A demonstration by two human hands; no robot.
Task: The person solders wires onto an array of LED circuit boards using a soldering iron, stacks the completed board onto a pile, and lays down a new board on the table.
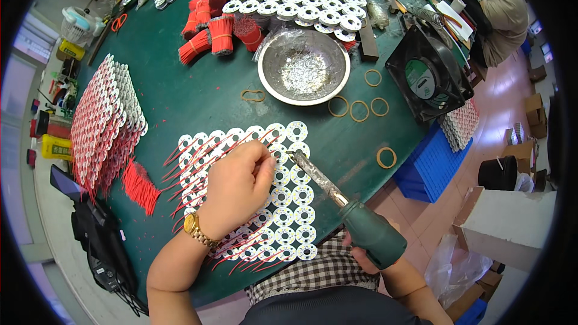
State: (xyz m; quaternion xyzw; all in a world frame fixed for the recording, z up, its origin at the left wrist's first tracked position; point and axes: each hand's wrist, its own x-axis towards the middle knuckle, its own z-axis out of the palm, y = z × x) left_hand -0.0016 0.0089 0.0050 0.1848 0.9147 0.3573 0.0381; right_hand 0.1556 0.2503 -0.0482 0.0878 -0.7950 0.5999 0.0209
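Head view, white ring-board panel (pixel 288 197), partly red-wired, right fingers (pixel 360 256) round green soldering iron (pixel 366 227), left fingers (pixel 256 152) curled, grip unclear

Soldering iron (pixel 355 213): smooth, satin green plastic handle; dull, stained metal barrel with a darkened, rough-looking tip. The disc-shaped LED boards (pixel 310 195) are flat, smooth and white; the red wires (pixel 141 186) have plastic-looking coats. A metal bowl (pixel 274 67) has a polished rim and a dulled, speckled inside that glints. Smooth green tabletop (pixel 180 93), faintly glossy. Shiny gold-toned metal wristwatch (pixel 191 222). Soft checked cloth (pixel 313 265). Matt black fan frame (pixel 448 72). Blue plastic crate (pixel 424 165). Crinkled, clear plastic bag (pixel 442 262).
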